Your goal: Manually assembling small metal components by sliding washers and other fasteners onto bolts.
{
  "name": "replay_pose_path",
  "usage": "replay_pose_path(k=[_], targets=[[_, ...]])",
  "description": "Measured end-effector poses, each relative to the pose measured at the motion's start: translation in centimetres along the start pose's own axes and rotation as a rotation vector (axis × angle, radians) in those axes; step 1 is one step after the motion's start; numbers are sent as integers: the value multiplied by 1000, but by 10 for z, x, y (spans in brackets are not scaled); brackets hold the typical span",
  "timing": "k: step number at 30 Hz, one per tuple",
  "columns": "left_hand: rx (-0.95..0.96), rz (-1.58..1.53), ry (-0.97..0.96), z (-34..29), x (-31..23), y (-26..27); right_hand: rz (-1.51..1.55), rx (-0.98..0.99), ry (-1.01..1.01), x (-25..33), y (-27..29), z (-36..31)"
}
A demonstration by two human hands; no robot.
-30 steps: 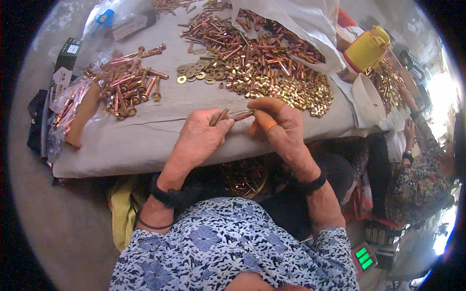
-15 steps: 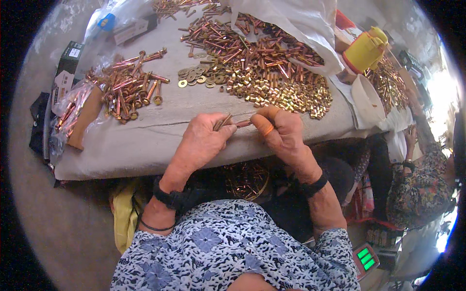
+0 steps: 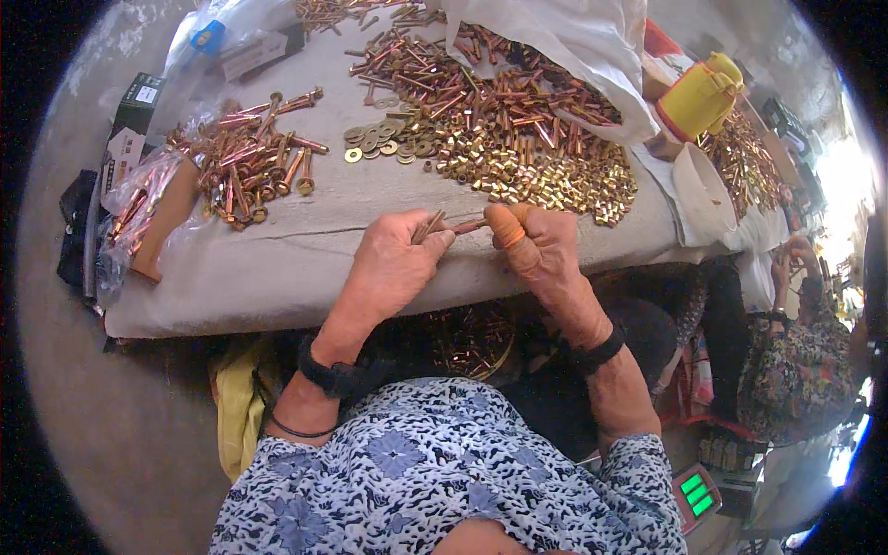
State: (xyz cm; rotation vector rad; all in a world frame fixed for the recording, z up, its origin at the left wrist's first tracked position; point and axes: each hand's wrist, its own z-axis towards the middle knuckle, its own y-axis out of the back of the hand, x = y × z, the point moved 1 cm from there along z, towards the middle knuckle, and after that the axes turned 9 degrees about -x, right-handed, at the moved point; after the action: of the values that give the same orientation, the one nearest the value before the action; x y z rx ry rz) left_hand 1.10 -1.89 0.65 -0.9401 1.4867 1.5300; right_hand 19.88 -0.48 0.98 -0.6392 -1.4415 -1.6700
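My left hand [image 3: 393,264] is closed around a thin copper-coloured bolt [image 3: 469,226] that points toward my right hand. Thin brassy metal pieces [image 3: 425,227], perhaps washers on edge, stick up between the left thumb and fingers. At the bolt's other end, my right hand [image 3: 548,248] is closed, with orange covers on thumb and finger; its fingertips hide that tip. Beyond the hands lie a heap of short brassy nuts or sleeves [image 3: 555,180], flat washers [image 3: 379,139] and a large pile of loose bolts [image 3: 499,83].
Assembled bolts [image 3: 259,166] are piled at the left, beside a cardboard piece [image 3: 169,222] and plastic bags. A white sack [image 3: 573,46] covers part of the bolt pile. Right stands a yellow jug [image 3: 700,97]; another person [image 3: 800,361] sits there. A basin of parts [image 3: 472,342] is below the table edge.
The hands have drawn slightly apart, showing more of the bolt between them. It now slants up toward the right hand. The view has shifted a little.
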Motion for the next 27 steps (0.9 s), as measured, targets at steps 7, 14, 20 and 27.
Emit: replay_pose_path(k=[7,14,20,27], targets=[[10,-10,29,1,-2,0,164,-305,448,-3,-10,4],[1,-11,34,1,-1,1,82,-331,495,-6,-8,6],[48,-35,52,-1,-2,4,-3,-224,332,-17,-1,2],[65,-81,16,2,3,2,104,-306,651,3,-7,7]])
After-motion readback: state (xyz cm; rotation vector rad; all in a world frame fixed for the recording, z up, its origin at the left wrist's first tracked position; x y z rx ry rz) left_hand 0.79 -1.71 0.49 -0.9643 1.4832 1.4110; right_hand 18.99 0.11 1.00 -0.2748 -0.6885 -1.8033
